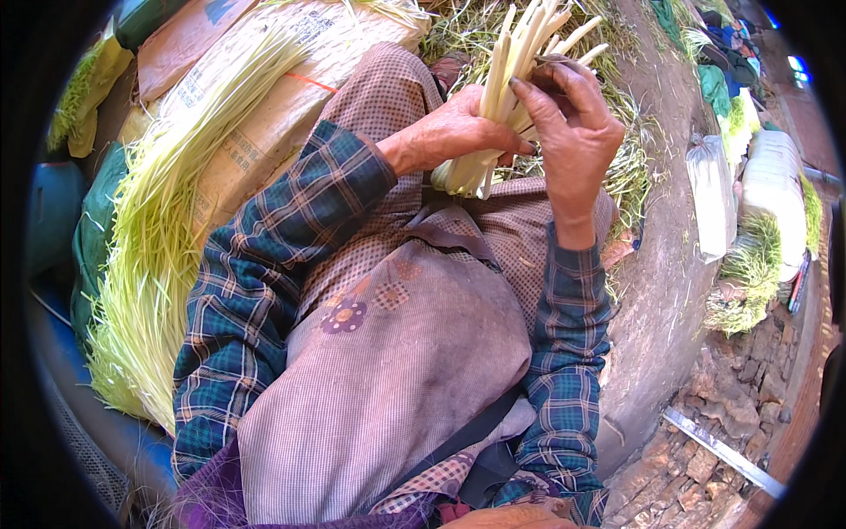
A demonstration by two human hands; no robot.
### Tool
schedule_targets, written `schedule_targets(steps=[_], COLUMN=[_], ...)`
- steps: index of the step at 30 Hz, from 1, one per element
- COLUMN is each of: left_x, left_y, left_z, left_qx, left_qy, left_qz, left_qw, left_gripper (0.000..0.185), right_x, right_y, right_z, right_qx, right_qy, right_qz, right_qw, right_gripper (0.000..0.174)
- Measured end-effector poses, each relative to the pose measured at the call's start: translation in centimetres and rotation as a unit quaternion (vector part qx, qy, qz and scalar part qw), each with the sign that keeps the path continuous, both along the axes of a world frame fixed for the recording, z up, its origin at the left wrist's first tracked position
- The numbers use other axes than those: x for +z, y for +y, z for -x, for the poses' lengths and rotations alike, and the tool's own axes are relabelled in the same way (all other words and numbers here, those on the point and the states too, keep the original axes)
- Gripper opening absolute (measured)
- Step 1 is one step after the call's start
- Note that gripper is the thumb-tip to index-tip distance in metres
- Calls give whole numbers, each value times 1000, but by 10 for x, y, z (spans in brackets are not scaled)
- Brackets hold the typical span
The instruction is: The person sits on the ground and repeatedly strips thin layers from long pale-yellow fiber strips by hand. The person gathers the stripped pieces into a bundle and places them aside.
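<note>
My left hand (456,129) is closed around a bundle of pale whitish stalks (499,99), held upright above my lap. My right hand (572,109) is at the upper right side of the bundle, thumb and fingertips pinched together beside the stalk ends; a small dark bit shows at the fingertips, too small to identify. The stalks fan out at the top, and their lower ends hang just over my checked trousers. To my left, a long heap of yellow-green leafy stalks (165,218) lies over a printed paper sack (238,152).
Loose green trimmings (634,132) cover the ground ahead and to the right. Further right stand a clear plastic bag (710,192), a white wrapped bundle (773,178) and leafy greens (750,271). A metal strip (724,453) lies on rough stones. A blue container (56,215) is at the far left.
</note>
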State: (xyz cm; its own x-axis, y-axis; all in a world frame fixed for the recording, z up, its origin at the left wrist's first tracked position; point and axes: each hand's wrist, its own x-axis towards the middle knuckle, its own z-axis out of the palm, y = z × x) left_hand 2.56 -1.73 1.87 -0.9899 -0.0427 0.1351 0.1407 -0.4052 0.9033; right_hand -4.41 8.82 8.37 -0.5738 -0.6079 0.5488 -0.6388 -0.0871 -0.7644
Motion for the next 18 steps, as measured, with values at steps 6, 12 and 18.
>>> schedule_targets(steps=[6,12,18], left_x=[-2,3,1], left_y=[0,-3,1], left_z=[1,1,2], left_qx=[4,31,81], left_qy=[7,25,7], left_qz=[-16,-38,-53], left_qw=[1000,998,995], left_gripper=[40,28,25], right_x=[-6,-1,-6], right_y=[2,21,31], right_z=[-11,1,11], right_qx=[-32,-78,-56], right_qy=[3,-237,-249], right_qz=[29,150,132], right_qw=[999,957,958], right_gripper=[20,12,16])
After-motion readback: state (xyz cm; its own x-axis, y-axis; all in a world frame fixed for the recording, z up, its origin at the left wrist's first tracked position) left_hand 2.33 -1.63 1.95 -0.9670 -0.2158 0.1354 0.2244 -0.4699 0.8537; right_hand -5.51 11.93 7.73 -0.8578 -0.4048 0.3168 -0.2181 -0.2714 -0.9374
